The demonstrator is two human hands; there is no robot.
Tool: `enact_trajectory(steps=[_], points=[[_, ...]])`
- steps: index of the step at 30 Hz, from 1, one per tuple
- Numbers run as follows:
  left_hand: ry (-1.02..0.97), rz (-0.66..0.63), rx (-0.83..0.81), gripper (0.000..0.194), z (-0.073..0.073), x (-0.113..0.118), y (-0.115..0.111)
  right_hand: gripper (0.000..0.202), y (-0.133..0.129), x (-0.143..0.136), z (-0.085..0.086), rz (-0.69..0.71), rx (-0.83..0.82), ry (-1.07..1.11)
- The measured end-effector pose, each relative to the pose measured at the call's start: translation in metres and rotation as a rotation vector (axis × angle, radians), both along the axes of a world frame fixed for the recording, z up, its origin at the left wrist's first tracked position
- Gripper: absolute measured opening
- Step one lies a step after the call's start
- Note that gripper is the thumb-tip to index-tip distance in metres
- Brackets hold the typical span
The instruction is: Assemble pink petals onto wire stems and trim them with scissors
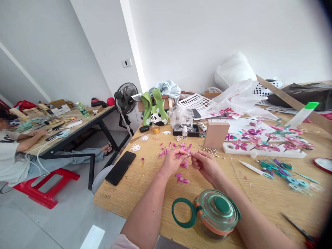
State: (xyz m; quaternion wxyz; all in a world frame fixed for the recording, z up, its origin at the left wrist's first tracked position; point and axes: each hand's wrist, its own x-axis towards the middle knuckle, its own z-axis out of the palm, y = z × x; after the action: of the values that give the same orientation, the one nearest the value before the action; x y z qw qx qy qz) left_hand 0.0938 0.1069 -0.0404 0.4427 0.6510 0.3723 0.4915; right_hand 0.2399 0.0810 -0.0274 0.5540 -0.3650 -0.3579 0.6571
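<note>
Over the wooden table, my left hand and my right hand meet fingertip to fingertip. Each is closed in a pinch on something small and pale pink between them; its exact shape is too small to tell. Pink petals lie scattered just below and behind my hands. Small beads sit by the foot of an upright wooden block, beyond my right hand. A lidded glass jar with a green strap loop stands between my forearms.
A black phone lies at the left edge. Pink flowers rest on white foam at right, near a white pen, ribbon spools and scissors. A panda bag stands behind. Another person sits at a far-left table.
</note>
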Motion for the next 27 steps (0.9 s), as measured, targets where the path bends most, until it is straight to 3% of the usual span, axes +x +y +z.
enact_trajectory(steps=[16,27], points=[[-0.012,-0.053,-0.035,0.012,0.0012,-0.0021,0.0000,0.042,-0.0006,-0.0025,-0.0022,-0.037,0.085,-0.049],[-0.040,-0.043,-0.028,0.010,0.0017,-0.0009,-0.0002,0.043,0.0001,0.0000,-0.0043,-0.057,0.041,-0.013]])
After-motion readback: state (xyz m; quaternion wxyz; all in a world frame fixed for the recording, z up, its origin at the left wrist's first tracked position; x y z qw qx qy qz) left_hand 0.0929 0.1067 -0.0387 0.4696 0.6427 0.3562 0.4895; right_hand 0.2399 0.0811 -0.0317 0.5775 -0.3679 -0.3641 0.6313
